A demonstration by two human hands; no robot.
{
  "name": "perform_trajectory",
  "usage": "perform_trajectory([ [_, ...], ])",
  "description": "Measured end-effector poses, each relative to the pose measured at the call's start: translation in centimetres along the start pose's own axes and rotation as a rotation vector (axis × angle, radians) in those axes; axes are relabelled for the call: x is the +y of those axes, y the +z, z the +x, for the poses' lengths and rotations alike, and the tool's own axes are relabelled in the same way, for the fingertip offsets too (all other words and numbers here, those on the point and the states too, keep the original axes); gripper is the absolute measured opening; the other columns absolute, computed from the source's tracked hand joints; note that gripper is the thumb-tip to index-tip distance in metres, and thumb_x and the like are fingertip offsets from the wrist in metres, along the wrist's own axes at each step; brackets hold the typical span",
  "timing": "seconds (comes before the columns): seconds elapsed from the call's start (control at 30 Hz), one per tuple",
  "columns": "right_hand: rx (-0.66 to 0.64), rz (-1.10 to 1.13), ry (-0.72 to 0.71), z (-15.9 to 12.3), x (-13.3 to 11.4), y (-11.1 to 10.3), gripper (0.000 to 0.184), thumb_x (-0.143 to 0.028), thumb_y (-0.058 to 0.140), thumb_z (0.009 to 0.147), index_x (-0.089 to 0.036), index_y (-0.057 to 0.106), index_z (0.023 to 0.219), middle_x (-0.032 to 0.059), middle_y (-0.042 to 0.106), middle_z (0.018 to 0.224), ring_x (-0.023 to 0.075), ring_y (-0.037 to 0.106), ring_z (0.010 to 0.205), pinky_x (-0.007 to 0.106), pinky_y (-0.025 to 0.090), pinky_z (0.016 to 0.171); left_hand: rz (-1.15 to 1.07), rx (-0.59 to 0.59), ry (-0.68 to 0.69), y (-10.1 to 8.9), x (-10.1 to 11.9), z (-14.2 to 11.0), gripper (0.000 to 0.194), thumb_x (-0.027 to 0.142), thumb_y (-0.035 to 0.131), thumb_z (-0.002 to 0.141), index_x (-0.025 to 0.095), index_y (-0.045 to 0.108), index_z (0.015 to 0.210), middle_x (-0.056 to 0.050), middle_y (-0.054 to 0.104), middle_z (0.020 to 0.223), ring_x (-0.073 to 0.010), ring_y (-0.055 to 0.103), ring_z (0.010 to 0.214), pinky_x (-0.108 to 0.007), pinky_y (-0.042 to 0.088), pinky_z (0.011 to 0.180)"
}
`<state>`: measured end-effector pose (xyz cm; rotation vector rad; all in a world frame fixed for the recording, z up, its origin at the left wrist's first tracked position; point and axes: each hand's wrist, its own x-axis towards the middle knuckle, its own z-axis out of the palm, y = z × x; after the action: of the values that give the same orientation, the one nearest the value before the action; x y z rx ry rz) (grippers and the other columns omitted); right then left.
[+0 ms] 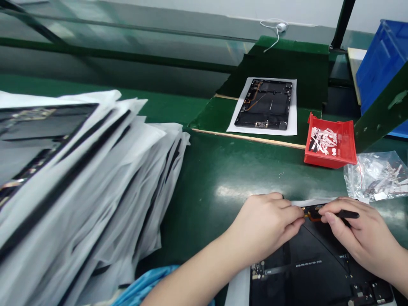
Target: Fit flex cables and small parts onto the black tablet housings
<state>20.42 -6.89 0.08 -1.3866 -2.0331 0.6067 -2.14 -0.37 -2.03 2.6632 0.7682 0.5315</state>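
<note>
An opened black tablet body [315, 267] lies on a white sheet at the near right of the green bench. My left hand [267, 223] rests on its top edge, fingers pinched together at a small orange flex cable [314, 213]. My right hand [363, 240] is closed round a thin black tool [347, 214], whose tip sits at the same cable.
A tall slanted stack of tablet bodies between white sheets [79, 187] fills the left. Another opened tablet [266, 104] lies on a white sheet farther back. A red bin of white scraps [330, 144], a clear bag of parts [379, 176] and a blue crate [382, 68] stand at the right.
</note>
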Motion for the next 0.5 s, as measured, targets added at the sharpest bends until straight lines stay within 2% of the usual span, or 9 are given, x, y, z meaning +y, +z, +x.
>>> perform_trajectory([
  [0.3, 0.058, -0.041, -0.083, -0.24, -0.22, 0.51, 0.015, -0.017, 0.05, 0.1, -0.024, 0.064, 0.1, 0.002, 0.077, 0.088, 0.0183, 0.073, 0.081, 0.031, 0.059, 0.072, -0.028, -0.015, -0.03, -0.02, 0.06, -0.01, 0.016, 0.027, 0.058, 0.096, 0.022, 0.07, 0.087, 0.002, 0.072, 0.071, -0.015, 0.063, 0.062, -0.027, 0.043, 0.058],
  [0.5, 0.033, -0.044, -0.132, -0.65, 0.03, 0.6, 0.016, -0.015, 0.05, 0.1, -0.025, 0.062, 0.103, 0.0026, 0.077, 0.091, 0.0185, 0.073, 0.081, 0.032, 0.06, 0.073, -0.069, -0.025, -0.05, 0.09, 0.02, 0.0, 0.013, 0.026, 0.06, 0.095, 0.023, 0.07, 0.087, 0.003, 0.072, 0.072, -0.0149, 0.065, 0.063, -0.027, 0.045, 0.06],
])
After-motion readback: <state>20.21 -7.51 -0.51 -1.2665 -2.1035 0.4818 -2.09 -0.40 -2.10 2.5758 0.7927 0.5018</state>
